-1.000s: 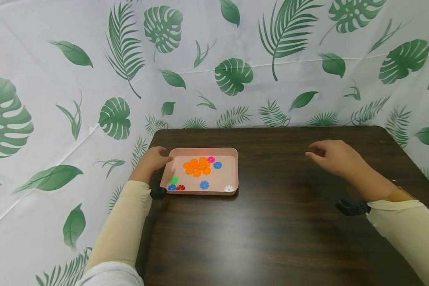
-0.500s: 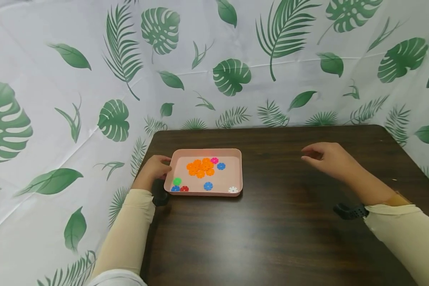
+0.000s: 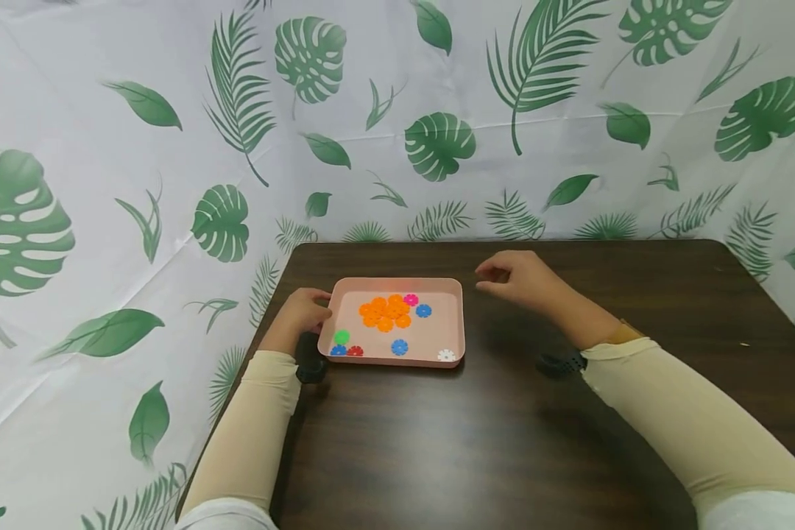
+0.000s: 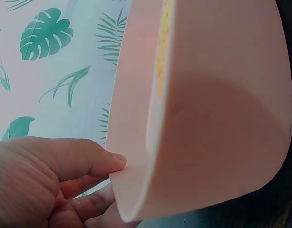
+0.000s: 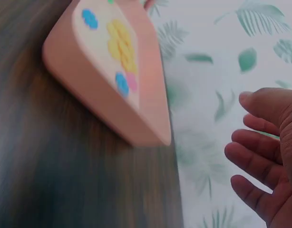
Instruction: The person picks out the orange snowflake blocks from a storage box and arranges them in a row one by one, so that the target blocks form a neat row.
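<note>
A shallow pink tray (image 3: 437, 331) lies on the table's left part. My left hand (image 3: 302, 318) pinches its left rim; the left wrist view shows the thumb (image 4: 108, 164) on the rim and fingers behind the wall. Inside, several orange flower-shaped discs (image 3: 386, 313) are heaped beside a pink disc (image 3: 411, 300) and a blue disc (image 3: 424, 311). A green disc (image 3: 341, 336), a red disc (image 3: 355, 351), a white disc (image 3: 446, 355) and two more blue ones lie apart. My right hand (image 3: 523, 278), fingers loosely bent and holding nothing, hovers just right of the tray.
The dark wooden table (image 3: 477, 434) spreads to the right and front of the tray. A white leaf-print cloth (image 3: 371, 132) hangs behind and along the left side. A small pale speck (image 3: 744, 344) shows at the table's right.
My left hand has taken hold of the tray's left rim, and the tray has shifted slightly right. My right hand has moved left, close to the tray's right end.
</note>
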`<state>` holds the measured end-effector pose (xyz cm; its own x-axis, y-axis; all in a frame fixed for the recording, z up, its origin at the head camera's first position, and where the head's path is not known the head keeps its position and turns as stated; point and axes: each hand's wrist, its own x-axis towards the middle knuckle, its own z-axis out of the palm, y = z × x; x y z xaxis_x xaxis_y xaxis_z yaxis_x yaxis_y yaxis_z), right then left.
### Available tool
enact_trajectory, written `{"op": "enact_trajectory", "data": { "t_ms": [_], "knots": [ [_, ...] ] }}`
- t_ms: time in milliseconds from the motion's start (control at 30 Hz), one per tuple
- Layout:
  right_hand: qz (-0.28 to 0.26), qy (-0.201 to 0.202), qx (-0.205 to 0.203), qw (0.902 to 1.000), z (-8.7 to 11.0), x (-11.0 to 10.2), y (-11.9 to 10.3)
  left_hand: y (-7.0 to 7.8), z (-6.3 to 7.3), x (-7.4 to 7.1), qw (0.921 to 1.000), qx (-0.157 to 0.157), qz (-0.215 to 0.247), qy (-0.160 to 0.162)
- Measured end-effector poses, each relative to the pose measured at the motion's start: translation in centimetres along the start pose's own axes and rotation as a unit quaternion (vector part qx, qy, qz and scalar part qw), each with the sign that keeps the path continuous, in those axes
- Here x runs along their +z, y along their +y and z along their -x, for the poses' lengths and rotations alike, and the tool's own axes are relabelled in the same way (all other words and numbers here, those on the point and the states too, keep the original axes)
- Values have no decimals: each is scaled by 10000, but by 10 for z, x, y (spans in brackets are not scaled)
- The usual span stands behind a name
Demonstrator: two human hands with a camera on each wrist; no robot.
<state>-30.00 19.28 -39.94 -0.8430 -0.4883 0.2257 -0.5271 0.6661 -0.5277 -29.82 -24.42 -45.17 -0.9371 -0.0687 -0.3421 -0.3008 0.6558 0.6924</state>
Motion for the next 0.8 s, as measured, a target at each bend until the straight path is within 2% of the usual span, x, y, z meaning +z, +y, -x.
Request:
{"op": "enact_trajectory", "data": {
  "t_ms": [133, 300, 500, 667, 800],
  "knots": [
    [-137, -322, -213, 9992, -40, 29, -19, -6, -1, 0, 9999, -23, 100, 17],
    [-160, -679, -278, 9972, -73, 57, -38, -7, -2, -1, 9998, 52, 215, 27],
    [-229, -916, -332, 9950, -90, 84, -49, -4, -5, 1, 9997, 25, 238, 30],
    [-290, -1407, -369, 9889, -104, 107, -55, -8, -7, 0, 9992, -110, 368, 54],
    [-14, -1760, -519, 9830, -114, 123, -53, -12, -9, -1, 9988, -91, 470, 37]
  ]
}}
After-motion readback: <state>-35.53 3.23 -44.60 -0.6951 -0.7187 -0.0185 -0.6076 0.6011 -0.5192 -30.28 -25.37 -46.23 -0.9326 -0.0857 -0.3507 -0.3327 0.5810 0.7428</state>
